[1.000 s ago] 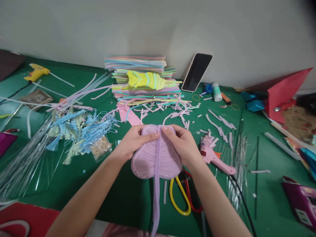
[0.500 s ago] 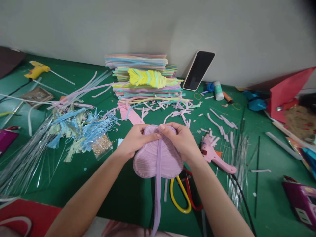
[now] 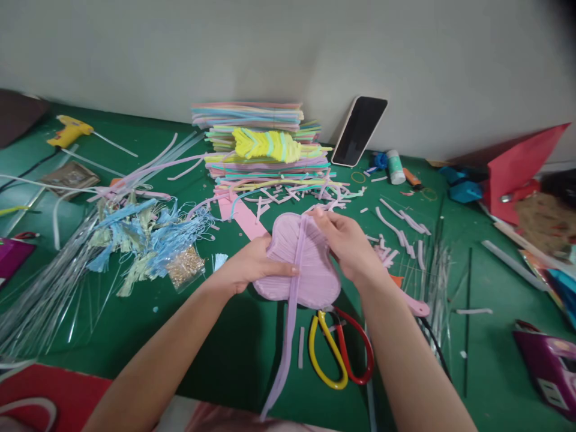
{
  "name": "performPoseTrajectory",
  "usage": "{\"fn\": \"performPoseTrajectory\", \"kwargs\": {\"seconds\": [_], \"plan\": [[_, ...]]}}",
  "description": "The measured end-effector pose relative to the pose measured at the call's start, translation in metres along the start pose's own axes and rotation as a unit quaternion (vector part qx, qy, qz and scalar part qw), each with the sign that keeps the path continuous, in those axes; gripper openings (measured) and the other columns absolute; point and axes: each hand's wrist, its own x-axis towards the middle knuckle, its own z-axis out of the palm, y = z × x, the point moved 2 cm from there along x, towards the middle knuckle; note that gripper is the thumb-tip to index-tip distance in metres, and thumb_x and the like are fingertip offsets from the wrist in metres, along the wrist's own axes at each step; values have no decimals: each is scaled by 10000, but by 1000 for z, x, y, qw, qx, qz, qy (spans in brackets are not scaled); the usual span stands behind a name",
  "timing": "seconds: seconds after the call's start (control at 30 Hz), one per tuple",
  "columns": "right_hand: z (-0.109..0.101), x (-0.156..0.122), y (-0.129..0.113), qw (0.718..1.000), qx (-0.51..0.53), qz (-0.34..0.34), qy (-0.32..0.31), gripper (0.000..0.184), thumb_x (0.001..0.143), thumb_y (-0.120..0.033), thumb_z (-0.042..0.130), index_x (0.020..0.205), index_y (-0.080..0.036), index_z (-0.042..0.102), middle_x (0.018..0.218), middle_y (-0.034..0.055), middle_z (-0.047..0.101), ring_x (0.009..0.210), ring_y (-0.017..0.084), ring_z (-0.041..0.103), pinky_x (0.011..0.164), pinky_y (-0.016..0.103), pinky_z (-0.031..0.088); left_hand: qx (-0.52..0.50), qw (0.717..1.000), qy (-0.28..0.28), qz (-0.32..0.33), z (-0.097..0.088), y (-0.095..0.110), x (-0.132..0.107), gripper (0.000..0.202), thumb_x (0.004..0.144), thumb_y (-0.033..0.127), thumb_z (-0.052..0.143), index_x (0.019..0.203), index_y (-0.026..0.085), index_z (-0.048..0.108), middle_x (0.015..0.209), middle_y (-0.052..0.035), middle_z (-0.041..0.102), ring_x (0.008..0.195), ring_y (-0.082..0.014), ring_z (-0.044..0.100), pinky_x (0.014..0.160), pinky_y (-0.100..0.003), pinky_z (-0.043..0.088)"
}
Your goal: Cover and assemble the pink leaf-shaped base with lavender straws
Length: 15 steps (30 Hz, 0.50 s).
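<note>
A pink ribbed heart-shaped piece [image 3: 310, 273] is lifted a little above the green table [image 3: 234, 354], tilted to the right. My left hand [image 3: 252, 267] grips its left side, thumb laid across the front. My right hand [image 3: 348, 243] is closed on its top edge, pinching the upper end of a long lilac strip [image 3: 290, 327] that runs down the middle of the piece and hangs toward me. Yellow and red scissors [image 3: 339, 354] lie just below the piece.
A stack of coloured strips [image 3: 265, 147] with cut scraps stands behind the hands. A phone [image 3: 359, 131] leans on the wall. A pink glue gun [image 3: 414, 306] lies under my right wrist, a yellow one [image 3: 69, 131] far left. Blue tassels [image 3: 144, 231] lie left, red paper [image 3: 522, 168] right.
The heart piece has been lifted away from me and turned to the right. My right hand slid to its top edge, my left hand dropped to its left side, uncovering the scissors.
</note>
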Motion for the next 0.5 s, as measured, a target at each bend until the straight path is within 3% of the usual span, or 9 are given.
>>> {"fn": "performPoseTrajectory", "kwargs": {"seconds": [0.1, 0.2, 0.37, 0.5], "plan": [[-10, -10, 0, 998, 42, 51, -5, 483, 735, -657, 633, 994, -252, 685, 986, 16, 690, 794, 148, 617, 649, 247, 481, -32, 997, 63, 18, -4, 6, -1, 565, 596, 232, 867, 1102, 141, 632, 1152, -112, 702, 1043, -264, 664, 922, -383, 524], [-14, -29, 8, 993, 70, 98, 1, 539, 707, -609, 701, 1123, -273, 638, 1076, 25, 692, 860, 155, 645, 672, 245, 517, -78, 988, 125, 43, -7, 11, -1, 580, 590, 247, 871, 1104, 151, 621, 1120, -106, 715, 1021, -266, 675, 891, -379, 542], [5, -59, 22, 976, 61, 169, -127, 411, 669, -538, 764, 862, -178, 713, 796, 55, 731, 699, 167, 668, 699, 304, 549, -91, 980, 168, 55, -6, 11, -1, 529, 595, 237, 862, 1061, 135, 633, 1044, -100, 730, 941, -248, 693, 818, -353, 566], [16, -64, 20, 977, 80, 167, -101, 393, 622, -519, 798, 787, -170, 720, 743, 59, 733, 675, 182, 669, 661, 301, 536, -87, 980, 166, 62, -1, 10, -1, 563, 604, 231, 851, 1102, 120, 615, 1117, -128, 703, 926, -247, 691, 791, -357, 571]]}}
